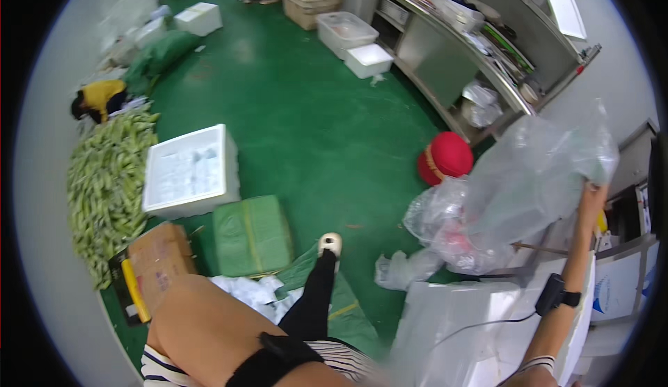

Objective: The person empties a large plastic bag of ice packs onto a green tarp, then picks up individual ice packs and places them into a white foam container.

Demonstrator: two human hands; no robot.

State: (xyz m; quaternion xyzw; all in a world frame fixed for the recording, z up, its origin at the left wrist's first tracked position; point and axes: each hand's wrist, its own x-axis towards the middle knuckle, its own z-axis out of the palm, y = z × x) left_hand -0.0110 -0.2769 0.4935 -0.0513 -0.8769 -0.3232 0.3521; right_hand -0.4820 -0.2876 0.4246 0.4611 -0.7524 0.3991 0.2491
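My right arm reaches far to the right, and my right hand [594,196] grips the edge of a large clear plastic bag [527,168]. The bag hangs spread out from the hand, above more crumpled clear plastic [443,215] on the floor. A black device [554,295] with a cable is strapped to that forearm. My left arm [219,324] is bent close to the camera with a black band [276,358] on it; the left hand itself is out of view. Below the bag stands a white foam box [449,324] covered with clear plastic.
A red round object [446,157] stands near the metal workbench [438,58]. On the left are a foam box of white packs [224,178], a green wrapped bundle [253,236], a carton [162,256] and heaped green produce [107,194]. A person in yellow [102,95] bends beside the heap.
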